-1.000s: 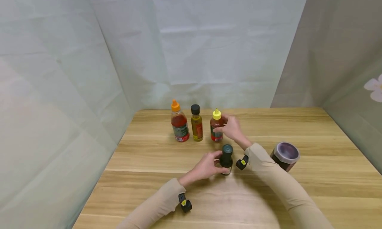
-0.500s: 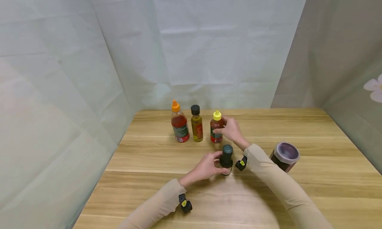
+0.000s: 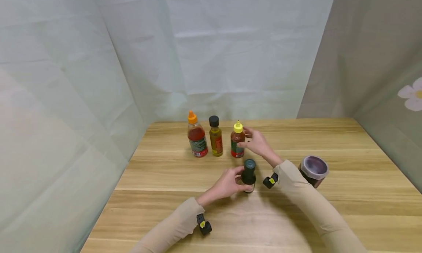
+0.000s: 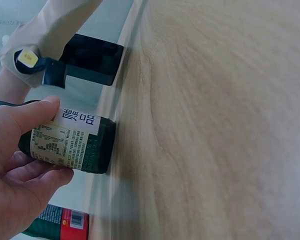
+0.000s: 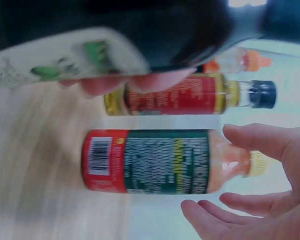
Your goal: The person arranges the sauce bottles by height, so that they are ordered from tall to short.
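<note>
My left hand (image 3: 227,183) grips a dark bottle (image 3: 249,176) with a black cap, standing on the table. In the left wrist view its thumb lies over the pale printed label (image 4: 65,142), fingers curled beneath. Behind it stands a red sauce bottle (image 3: 238,145) with a yellow cap and green label. My right hand (image 3: 258,143) is at that bottle's right side with thumb and fingers spread. In the right wrist view, a gap shows between its lower fingers (image 5: 210,212) and the bottle, while the thumb tip is right by the bottle's shoulder.
Left of the yellow-capped bottle stand an oil bottle (image 3: 216,141) with a black cap and a red sauce bottle (image 3: 198,143) with an orange cap. A dark jar (image 3: 314,168) stands by my right forearm. Cloth (image 3: 237,62) hangs behind the wooden table (image 3: 158,209).
My right hand has eased slightly rightward from the yellow-capped bottle. My left hand keeps its grip on the dark bottle, and the head view has shifted a little.
</note>
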A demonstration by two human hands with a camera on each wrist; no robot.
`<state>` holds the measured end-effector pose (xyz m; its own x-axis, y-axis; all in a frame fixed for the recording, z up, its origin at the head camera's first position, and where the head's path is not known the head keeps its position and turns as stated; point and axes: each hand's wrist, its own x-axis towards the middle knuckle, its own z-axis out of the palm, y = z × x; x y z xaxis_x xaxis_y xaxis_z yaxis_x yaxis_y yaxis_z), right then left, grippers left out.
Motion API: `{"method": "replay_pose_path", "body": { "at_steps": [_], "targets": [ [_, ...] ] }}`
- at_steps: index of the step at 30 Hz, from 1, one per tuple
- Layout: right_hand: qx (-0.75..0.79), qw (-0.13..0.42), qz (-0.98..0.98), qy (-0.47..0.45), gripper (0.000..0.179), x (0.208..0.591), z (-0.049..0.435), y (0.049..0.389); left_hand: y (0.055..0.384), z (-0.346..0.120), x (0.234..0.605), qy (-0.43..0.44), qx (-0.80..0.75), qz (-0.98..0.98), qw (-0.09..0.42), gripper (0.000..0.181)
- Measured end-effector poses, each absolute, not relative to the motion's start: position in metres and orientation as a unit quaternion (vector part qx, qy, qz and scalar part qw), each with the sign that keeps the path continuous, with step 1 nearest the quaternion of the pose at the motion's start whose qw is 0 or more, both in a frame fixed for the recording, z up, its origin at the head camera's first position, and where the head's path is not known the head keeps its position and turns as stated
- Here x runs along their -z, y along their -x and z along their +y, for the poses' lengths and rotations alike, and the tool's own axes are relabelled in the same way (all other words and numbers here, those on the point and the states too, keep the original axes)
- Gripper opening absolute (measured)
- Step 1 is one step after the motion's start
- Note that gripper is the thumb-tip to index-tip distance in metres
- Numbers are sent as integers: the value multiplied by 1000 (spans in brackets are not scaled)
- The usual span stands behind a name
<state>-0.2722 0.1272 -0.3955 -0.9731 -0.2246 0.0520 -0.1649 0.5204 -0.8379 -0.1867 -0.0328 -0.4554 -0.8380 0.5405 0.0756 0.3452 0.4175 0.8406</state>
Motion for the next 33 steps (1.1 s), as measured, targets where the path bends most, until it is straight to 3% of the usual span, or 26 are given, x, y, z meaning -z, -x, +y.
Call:
{"method": "replay_pose_path", "body": {
  "at_steps": [23, 33],
  "targets": [
    [545, -34, 826, 137, 43, 381, 169, 214, 187, -32, 455, -261, -482, 829, 111, 54],
    [544, -14, 824, 155, 36, 376, 203, 189, 186, -31, 458, -252, -496, 824, 109, 51]
  ]
}}
